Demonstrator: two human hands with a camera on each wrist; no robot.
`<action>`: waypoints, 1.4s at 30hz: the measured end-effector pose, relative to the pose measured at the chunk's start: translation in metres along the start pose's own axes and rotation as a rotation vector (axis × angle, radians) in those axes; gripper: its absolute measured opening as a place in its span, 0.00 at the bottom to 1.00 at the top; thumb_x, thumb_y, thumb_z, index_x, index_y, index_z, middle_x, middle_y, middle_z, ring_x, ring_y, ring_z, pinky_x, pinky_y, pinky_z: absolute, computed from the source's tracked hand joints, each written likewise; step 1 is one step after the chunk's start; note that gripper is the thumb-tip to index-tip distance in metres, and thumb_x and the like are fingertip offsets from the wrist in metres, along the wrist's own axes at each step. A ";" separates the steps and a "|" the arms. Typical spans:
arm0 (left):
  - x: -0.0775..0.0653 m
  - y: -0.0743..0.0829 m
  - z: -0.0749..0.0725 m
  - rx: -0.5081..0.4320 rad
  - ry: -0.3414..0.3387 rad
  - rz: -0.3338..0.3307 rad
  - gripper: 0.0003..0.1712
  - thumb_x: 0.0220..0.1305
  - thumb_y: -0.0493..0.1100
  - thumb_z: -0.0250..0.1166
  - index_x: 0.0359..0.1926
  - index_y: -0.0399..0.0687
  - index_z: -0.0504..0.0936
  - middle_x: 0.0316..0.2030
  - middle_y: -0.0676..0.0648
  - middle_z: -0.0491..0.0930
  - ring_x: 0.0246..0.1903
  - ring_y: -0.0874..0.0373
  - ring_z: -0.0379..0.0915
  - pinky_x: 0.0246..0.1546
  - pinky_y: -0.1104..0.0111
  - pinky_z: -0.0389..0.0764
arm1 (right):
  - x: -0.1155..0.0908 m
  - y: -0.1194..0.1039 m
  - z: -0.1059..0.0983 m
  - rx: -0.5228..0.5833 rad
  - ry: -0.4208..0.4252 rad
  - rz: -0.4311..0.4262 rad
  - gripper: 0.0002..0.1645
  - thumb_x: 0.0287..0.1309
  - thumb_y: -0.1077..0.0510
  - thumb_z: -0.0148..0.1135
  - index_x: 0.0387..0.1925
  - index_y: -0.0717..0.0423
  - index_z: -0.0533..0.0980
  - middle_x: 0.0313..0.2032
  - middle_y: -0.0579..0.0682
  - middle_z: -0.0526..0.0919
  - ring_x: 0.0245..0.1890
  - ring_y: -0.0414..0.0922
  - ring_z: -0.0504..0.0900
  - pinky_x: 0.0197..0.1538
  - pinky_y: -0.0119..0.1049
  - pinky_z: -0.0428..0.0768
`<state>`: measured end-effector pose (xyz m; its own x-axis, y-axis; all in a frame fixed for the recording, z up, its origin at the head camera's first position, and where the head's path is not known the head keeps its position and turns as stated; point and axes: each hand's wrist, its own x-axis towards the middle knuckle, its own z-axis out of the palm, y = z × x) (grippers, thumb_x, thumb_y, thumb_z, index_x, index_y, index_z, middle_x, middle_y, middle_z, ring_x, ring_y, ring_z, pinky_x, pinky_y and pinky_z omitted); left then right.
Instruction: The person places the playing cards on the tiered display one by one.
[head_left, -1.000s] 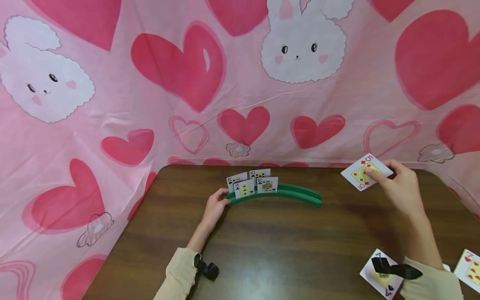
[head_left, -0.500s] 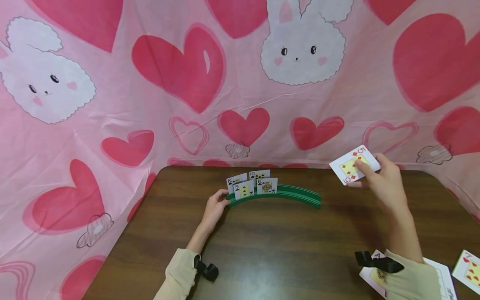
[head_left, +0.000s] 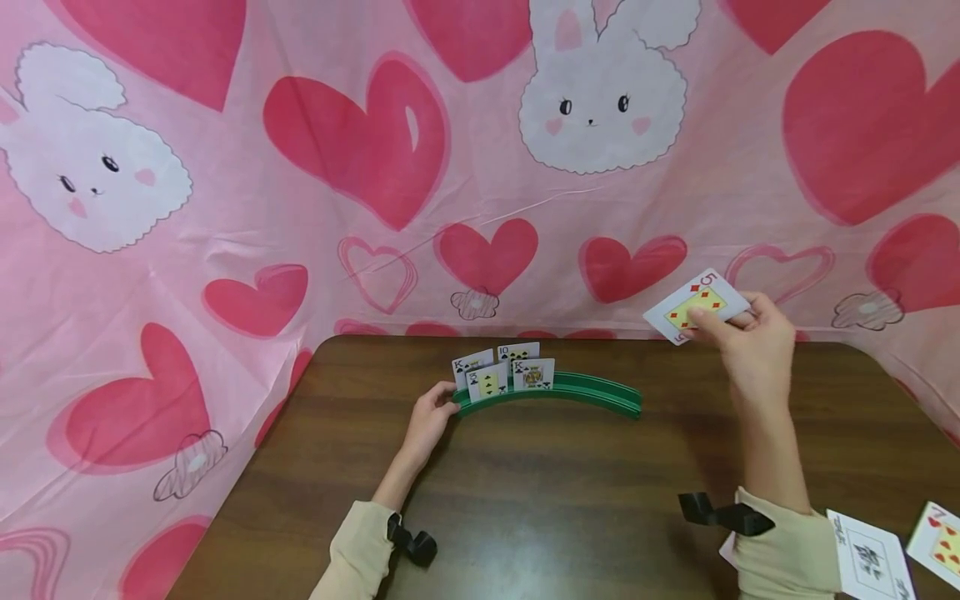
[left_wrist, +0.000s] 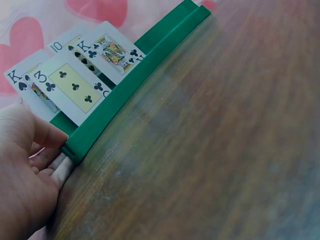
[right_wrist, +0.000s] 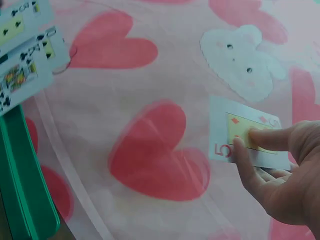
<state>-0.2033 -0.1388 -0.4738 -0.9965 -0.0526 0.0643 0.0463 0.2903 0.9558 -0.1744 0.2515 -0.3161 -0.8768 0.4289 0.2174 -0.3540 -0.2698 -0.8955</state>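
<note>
A curved green card holder (head_left: 600, 393) stands on the table, and my left hand (head_left: 429, 423) grips its left end between thumb and fingers. Cards stand upright in its left half: a three of clubs (left_wrist: 75, 87) and a king of clubs (left_wrist: 114, 52) in front, a king of spades (left_wrist: 31, 82) and a black ten (head_left: 517, 351) behind, partly covered. Off to the right, raised above the table, my right hand (head_left: 757, 354) pinches a five of diamonds (head_left: 693, 307), thumb across its face. The card is tilted, face toward me.
Near the table's right front lie a seven of hearts (head_left: 941, 542) and a white card with a black drawing (head_left: 870, 554). My right sleeve (head_left: 783, 546) hides most of another card. A pink cloth with hearts and rabbits (head_left: 487, 192) hangs behind the brown table (head_left: 525, 500).
My right hand has moved left and a little upward with the five of diamonds, turning it slightly. Its sleeve now covers more of the ace. My left hand stays on the holder.
</note>
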 end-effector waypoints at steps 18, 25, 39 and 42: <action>0.001 -0.001 0.001 -0.015 -0.003 -0.015 0.16 0.65 0.29 0.59 0.53 0.32 0.82 0.53 0.36 0.80 0.50 0.47 0.73 0.49 0.62 0.72 | -0.010 0.010 0.024 -0.010 -0.043 -0.029 0.06 0.61 0.72 0.68 0.33 0.63 0.77 0.31 0.49 0.87 0.29 0.42 0.85 0.30 0.34 0.84; 0.000 0.000 0.000 -0.025 -0.006 -0.015 0.16 0.66 0.30 0.59 0.54 0.33 0.82 0.53 0.36 0.80 0.49 0.48 0.73 0.48 0.63 0.72 | -0.012 0.019 0.029 -0.090 -0.119 -0.026 0.06 0.61 0.66 0.71 0.37 0.62 0.80 0.34 0.49 0.88 0.32 0.42 0.85 0.34 0.33 0.84; 0.000 0.000 0.000 -0.025 -0.013 -0.010 0.16 0.67 0.30 0.59 0.54 0.33 0.82 0.54 0.36 0.80 0.50 0.48 0.73 0.49 0.63 0.72 | -0.015 0.039 0.040 -0.281 -0.210 -0.022 0.17 0.66 0.63 0.67 0.47 0.76 0.75 0.33 0.41 0.86 0.31 0.38 0.85 0.37 0.32 0.84; 0.000 0.000 0.000 -0.024 -0.008 -0.011 0.16 0.66 0.30 0.59 0.53 0.33 0.82 0.53 0.36 0.80 0.49 0.48 0.73 0.49 0.63 0.72 | -0.015 0.043 0.041 -0.346 -0.220 -0.017 0.20 0.68 0.63 0.66 0.50 0.79 0.74 0.35 0.45 0.86 0.30 0.38 0.86 0.38 0.32 0.84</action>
<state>-0.2031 -0.1389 -0.4742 -0.9975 -0.0477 0.0516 0.0371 0.2666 0.9631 -0.1895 0.1977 -0.3416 -0.9337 0.2258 0.2780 -0.2719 0.0583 -0.9606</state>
